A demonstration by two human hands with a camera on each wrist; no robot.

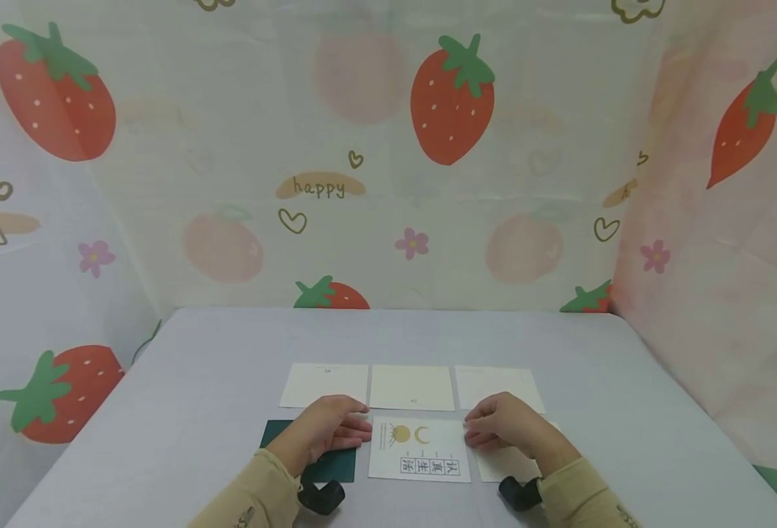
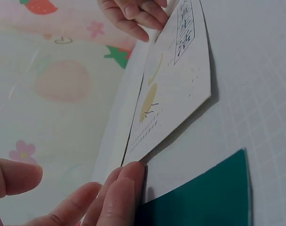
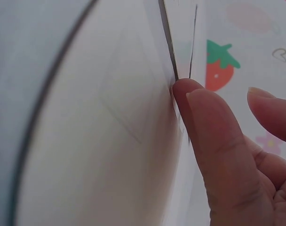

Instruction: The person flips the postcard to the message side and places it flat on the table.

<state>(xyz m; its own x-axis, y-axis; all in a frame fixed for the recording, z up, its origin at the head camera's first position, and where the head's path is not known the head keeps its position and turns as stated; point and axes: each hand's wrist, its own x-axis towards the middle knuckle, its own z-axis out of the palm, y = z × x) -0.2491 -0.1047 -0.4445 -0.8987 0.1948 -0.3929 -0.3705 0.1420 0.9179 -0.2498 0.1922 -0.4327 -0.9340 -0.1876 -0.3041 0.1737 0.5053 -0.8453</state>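
Observation:
A white card [image 1: 421, 449] printed with a gold sun, a crescent moon and boxed characters lies in the middle of the front row. At its left edge are the fingertips of my left hand [image 1: 327, 431], the thumb held apart from the other fingers. That hand lies partly over a dark green card [image 1: 337, 468]. On the opposite side, my right hand [image 1: 512, 425] has its fingertips at the printed card's right edge, thumb also apart. Beneath the right hand a cream card [image 1: 508, 468] is partly hidden. In the right wrist view an extended finger [image 3: 218, 136] meets a card edge.
Behind the front row lie a white card [image 1: 325, 387] at left, a cream card [image 1: 411, 389] in the middle and another white card [image 1: 499, 381] at right. A pale cloth covers the table [image 1: 183, 411]. Strawberry-patterned curtains [image 1: 388, 242] enclose the back and sides.

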